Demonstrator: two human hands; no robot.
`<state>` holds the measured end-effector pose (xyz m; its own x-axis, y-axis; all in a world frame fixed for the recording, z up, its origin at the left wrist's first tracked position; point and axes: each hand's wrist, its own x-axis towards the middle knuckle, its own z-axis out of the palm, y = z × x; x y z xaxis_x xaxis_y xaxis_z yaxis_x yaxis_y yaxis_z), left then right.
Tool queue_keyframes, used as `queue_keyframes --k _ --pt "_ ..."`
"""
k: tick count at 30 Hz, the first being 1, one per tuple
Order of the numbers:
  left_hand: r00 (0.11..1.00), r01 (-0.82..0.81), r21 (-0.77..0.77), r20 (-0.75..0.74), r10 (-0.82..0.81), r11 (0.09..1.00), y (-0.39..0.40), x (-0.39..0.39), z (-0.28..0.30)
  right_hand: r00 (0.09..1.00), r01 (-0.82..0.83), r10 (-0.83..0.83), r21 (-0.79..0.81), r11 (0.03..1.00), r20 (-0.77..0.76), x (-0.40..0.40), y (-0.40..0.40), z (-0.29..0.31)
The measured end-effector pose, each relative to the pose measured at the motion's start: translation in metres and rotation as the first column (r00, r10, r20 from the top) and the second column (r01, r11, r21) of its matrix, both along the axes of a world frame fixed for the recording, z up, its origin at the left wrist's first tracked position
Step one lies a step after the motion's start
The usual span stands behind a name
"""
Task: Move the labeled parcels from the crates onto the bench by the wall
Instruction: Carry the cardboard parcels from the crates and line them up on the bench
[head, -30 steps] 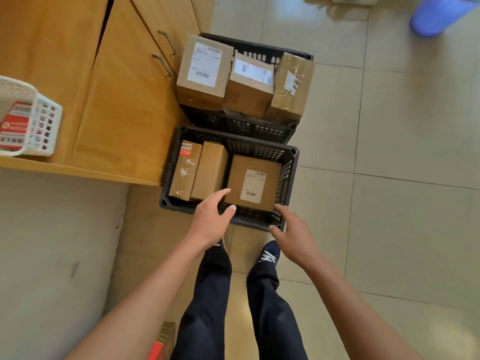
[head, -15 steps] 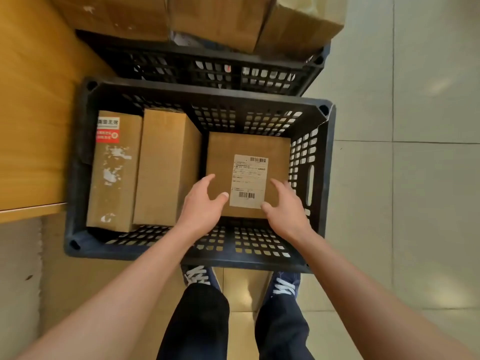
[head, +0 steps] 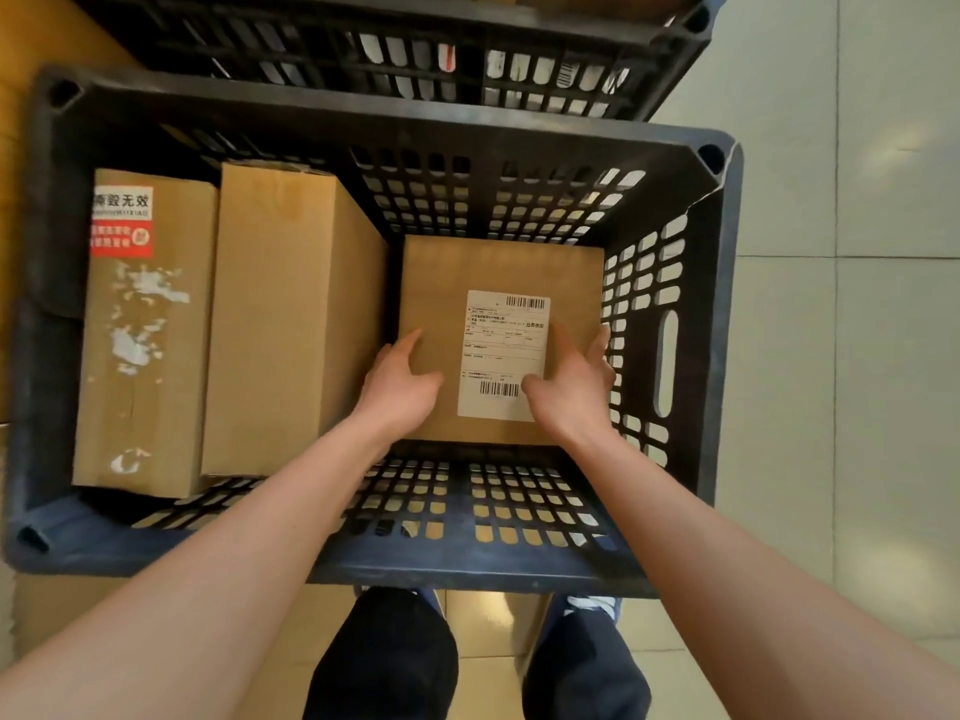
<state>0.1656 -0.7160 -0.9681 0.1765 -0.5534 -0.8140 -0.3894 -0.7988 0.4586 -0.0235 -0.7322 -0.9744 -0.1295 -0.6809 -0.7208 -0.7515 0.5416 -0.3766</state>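
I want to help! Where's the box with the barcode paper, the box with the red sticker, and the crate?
barcode box (head: 447,283), head view, bare cardboard top.
red sticker box (head: 145,407), head view, top face.
crate (head: 467,569), head view, near rim.

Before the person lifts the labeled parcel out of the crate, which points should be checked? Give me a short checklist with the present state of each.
1. Left hand on the parcel, at its left edge: ok.
2. Right hand on its right edge, thumb over the label: ok.
3. Fingers closed firmly under or around the parcel: cannot tell.
4. Label faces up and is readable: ok.
5. Room between parcel and crate wall for the right fingers: ok, a narrow gap.
6. Neighbouring plain box stands taller beside the parcel; free lift upward: ok.
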Motion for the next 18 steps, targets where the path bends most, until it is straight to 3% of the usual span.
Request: queue_keyframes --k 5,9,18 --pt "0.999 -0.033 0.012 -0.025 0.033 0.999 -0.004 -0.002 0.001 0.981 0.196 -0.196 0.01 0.981 -0.004 0.007 -0.006 -0.003" --pt "1.0 -0.013 0.01 -0.012 0.013 1.0 -0.006 -0.003 0.013 0.934 0.351 -0.349 -0.01 0.936 0.077 0.007 -0.007 0.002" --pt "0.996 0.064 0.011 0.065 -0.064 0.998 0.001 -0.013 0.098 0.929 0.368 -0.36 -0.103 0.924 0.09 0.015 0.012 0.086"
